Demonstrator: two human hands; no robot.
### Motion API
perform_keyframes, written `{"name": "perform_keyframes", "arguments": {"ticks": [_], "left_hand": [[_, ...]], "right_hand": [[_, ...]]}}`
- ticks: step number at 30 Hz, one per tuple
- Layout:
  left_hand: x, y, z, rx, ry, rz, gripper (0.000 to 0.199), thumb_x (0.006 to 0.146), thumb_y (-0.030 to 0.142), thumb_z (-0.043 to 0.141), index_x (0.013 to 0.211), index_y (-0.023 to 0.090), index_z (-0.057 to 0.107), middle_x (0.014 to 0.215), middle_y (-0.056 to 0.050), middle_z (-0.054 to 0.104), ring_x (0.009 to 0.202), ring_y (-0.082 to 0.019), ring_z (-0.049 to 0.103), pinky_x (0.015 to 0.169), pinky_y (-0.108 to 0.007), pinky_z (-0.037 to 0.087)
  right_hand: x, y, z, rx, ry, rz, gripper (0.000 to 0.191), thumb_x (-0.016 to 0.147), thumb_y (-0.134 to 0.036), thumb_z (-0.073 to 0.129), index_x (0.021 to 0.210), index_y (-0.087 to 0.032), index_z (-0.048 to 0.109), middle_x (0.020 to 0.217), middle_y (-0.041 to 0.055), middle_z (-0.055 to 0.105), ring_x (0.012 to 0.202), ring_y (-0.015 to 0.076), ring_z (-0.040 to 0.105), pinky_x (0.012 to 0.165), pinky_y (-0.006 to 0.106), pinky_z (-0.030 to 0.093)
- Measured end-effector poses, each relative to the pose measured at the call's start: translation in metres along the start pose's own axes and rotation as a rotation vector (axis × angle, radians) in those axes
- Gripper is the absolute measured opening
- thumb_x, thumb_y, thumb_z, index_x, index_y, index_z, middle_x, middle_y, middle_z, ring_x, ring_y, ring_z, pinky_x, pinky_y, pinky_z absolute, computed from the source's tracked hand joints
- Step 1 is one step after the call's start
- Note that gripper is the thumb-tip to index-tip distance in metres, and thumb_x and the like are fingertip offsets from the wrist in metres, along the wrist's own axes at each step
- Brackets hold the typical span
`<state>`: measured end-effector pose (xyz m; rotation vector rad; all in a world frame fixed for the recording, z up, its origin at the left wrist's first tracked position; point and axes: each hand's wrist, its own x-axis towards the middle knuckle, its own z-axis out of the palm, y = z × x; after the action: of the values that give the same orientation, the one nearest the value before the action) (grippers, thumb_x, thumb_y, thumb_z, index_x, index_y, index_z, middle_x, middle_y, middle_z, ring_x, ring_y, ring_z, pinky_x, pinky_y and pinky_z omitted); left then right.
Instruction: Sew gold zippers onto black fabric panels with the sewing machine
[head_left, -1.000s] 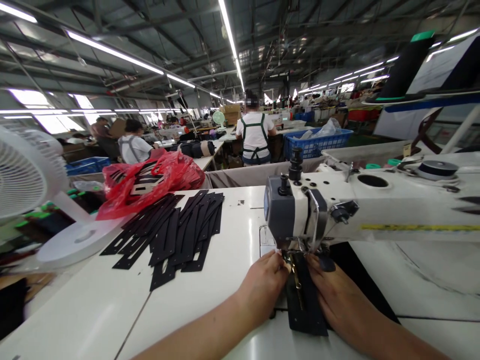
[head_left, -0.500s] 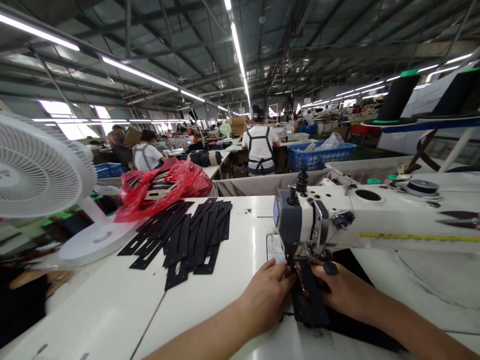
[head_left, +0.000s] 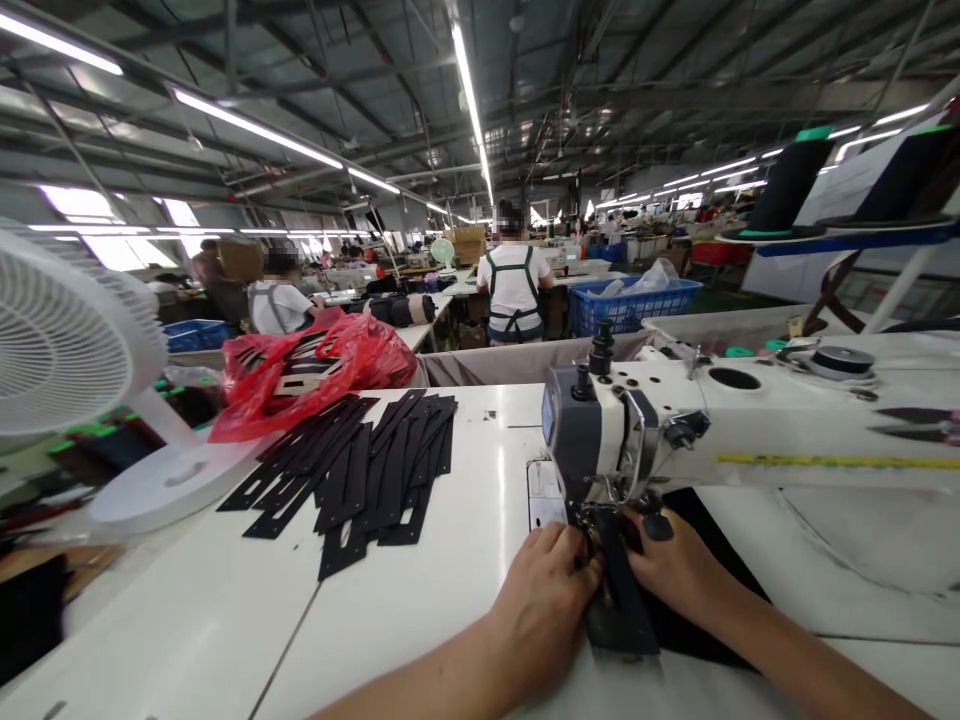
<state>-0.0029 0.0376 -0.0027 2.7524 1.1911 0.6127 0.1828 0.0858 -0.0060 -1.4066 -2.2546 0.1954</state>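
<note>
At the sewing machine [head_left: 585, 430], a black strip [head_left: 631, 605] is flanked by left hand [head_left: 546, 590] and right hand [head_left: 673, 562], grip unclear; pieces [head_left: 386, 485] are heaped toward the table's [head_left: 420, 620] far edge

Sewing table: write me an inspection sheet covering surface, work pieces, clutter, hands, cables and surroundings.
Surface: white tabletop, glossy, with a seam and small dark marks.
Work pieces: black strip, far end at the sewing machine's head; larger black piece partly under the right forearm; loose, overlapping pile of slotted strips to the left.
Clutter: red plastic bag behind the pile; white fan at far left.
Left hand: at the strip's left edge, fingertips partly hidden.
Right hand: at its right side, fingertips hidden.
Cables: nothing seen on the tabletop.
Surroundings: co-workers ahead; blue basket; thread spools at right.
</note>
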Motion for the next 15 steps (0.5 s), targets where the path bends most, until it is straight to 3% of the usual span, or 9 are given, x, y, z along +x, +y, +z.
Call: {"name": "perform_keyframes", "arguments": {"ticks": [6, 10, 12, 15], "left_hand": [[0.0, 0.0, -0.002, 0.001, -0.001, 0.013, 0.031, 0.084, 0.014, 0.048, 0.114, 0.015, 0.056, 0.101, -0.01, 0.052, 0.095, -0.025, 0.048, 0.079, -0.041, 0.047], [-0.005, 0.0, -0.005, -0.016, 0.029, 0.0, 0.038, 0.079, 0.015, 0.053, 0.117, 0.015, 0.055, 0.105, -0.011, 0.054, 0.097, -0.026, 0.051, 0.081, -0.043, 0.049], [-0.011, 0.002, -0.007, -0.033, 0.066, 0.009, 0.038, 0.08, 0.014, 0.053, 0.117, 0.014, 0.055, 0.111, -0.013, 0.055, 0.101, -0.025, 0.053, 0.085, -0.042, 0.05], [-0.021, 0.006, -0.006, 0.007, 0.135, 0.121, 0.025, 0.088, 0.014, 0.045, 0.109, 0.012, 0.058, 0.112, -0.012, 0.061, 0.104, -0.022, 0.058, 0.089, -0.037, 0.051]], "right_hand": [[0.015, 0.002, 0.014, -0.11, 0.019, 0.169, 0.023, 0.08, -0.021, 0.048, 0.065, -0.016, 0.065, 0.068, 0.0088, 0.067, 0.065, 0.0218, 0.063, 0.059, 0.03, 0.044], [0.005, 0.001, 0.012, -0.131, 0.029, 0.165, 0.026, 0.083, -0.022, 0.045, 0.069, -0.013, 0.065, 0.067, 0.0107, 0.065, 0.065, 0.0219, 0.063, 0.061, 0.031, 0.047], [-0.014, -0.004, 0.004, -0.111, 0.027, 0.089, 0.024, 0.084, -0.023, 0.045, 0.081, -0.014, 0.067, 0.082, 0.0117, 0.067, 0.081, 0.0225, 0.064, 0.073, 0.032, 0.05], [-0.049, -0.014, -0.008, -0.064, 0.058, -0.218, 0.03, 0.084, -0.018, 0.042, 0.105, -0.016, 0.063, 0.111, 0.0109, 0.063, 0.109, 0.02, 0.056, 0.093, 0.034, 0.046]]}}
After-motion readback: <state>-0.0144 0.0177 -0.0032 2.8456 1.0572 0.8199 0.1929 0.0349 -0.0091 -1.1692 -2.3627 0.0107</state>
